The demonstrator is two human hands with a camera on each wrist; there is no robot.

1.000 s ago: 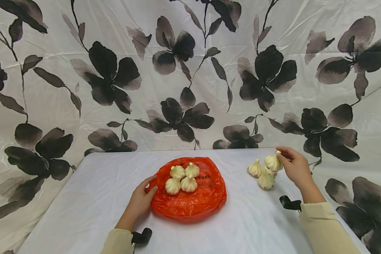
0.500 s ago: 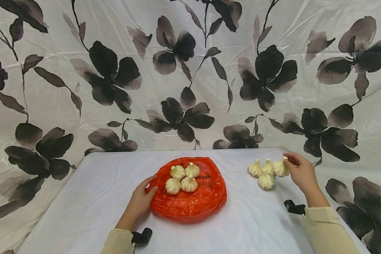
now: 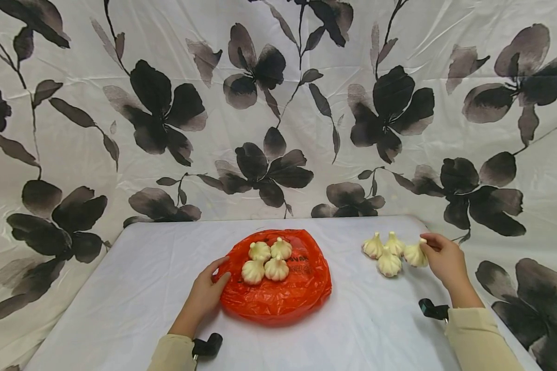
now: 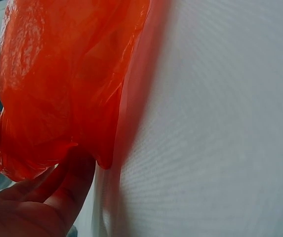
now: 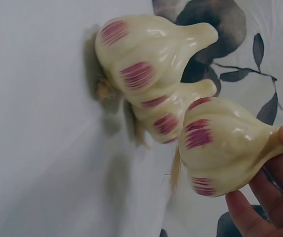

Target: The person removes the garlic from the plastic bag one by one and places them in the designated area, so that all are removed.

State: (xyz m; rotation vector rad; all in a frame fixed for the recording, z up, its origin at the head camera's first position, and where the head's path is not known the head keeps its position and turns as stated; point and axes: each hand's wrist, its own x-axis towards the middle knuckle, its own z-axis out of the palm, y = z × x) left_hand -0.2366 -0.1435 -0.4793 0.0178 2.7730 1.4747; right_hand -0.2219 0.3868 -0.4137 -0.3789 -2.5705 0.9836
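Observation:
In the head view, several garlic bulbs (image 3: pixel 276 269) sit together on top of a rounded red plastic bag (image 3: pixel 278 301) with dark printing. My left hand (image 3: pixel 206 289) grips the bag's left edge; in the left wrist view its fingers (image 4: pixel 74 190) run partly behind the thin red plastic. On the right, my right hand (image 3: pixel 445 260) pinches a garlic bulb (image 3: pixel 415 255) by its stem. This bulb (image 5: pixel 225 145) has painted purple streaks and strands of root. Just left of it stand 3 more garlic bulbs (image 3: pixel 389 263), close together.
A white cloth (image 3: pixel 353 330) covers the table. Behind it hangs a white sheet with dark flower prints (image 3: pixel 260 170). Each wrist carries a small black camera (image 3: pixel 433 309), and both sleeves are beige (image 3: pixel 480 337).
My right hand has moved right and toward me with the garlic bulb, away from above the other bulbs, and lowered it beside them. The left hand and the bag have stayed put.

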